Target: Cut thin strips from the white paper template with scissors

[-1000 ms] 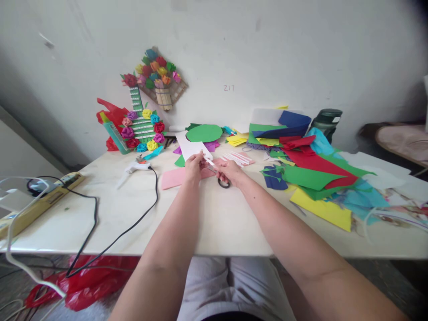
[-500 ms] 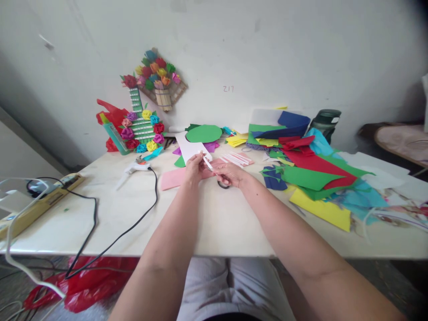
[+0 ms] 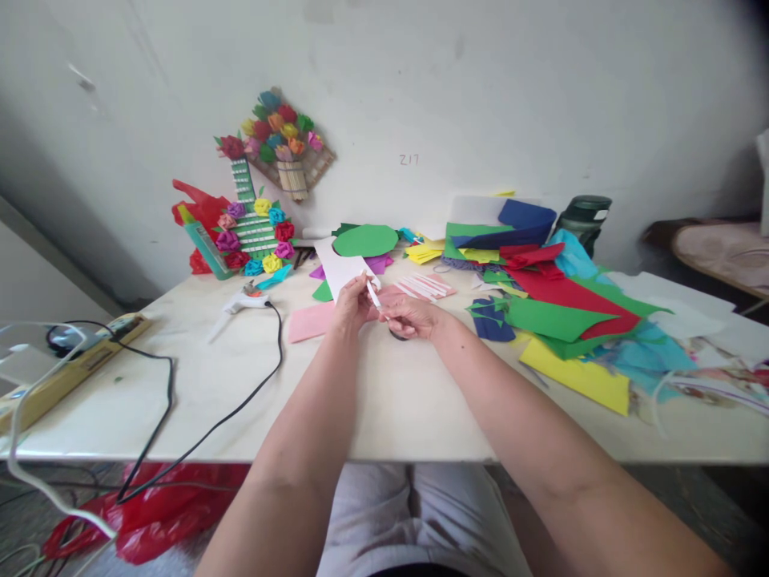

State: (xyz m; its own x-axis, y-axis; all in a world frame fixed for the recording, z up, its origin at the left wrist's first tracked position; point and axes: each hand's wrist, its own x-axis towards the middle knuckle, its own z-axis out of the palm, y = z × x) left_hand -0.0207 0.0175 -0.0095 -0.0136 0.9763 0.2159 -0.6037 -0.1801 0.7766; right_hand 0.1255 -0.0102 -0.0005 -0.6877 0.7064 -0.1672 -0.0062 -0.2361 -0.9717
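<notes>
My left hand is closed, pinching a narrow white paper strip above the middle of the table. Close against it on the right, my right hand is closed around a pair of scissors, whose dark handle loop shows below the fingers. The blades are mostly hidden and meet the strip's lower end near my fingertips. Behind my hands lies a white paper sheet. Several cut white strips rest on pink paper just beyond my right hand, and a folded pink piece lies left of my left wrist.
A white glue gun with a black cord lies at left, near a power strip. Behind it stand a glue bottle and a paper-flower guitar. Coloured sheets crowd the right side, with a dark bottle behind.
The white strip between my hands has tilted more upright. The scissors' dark handle loop has shifted slightly and is more covered by my right hand.
</notes>
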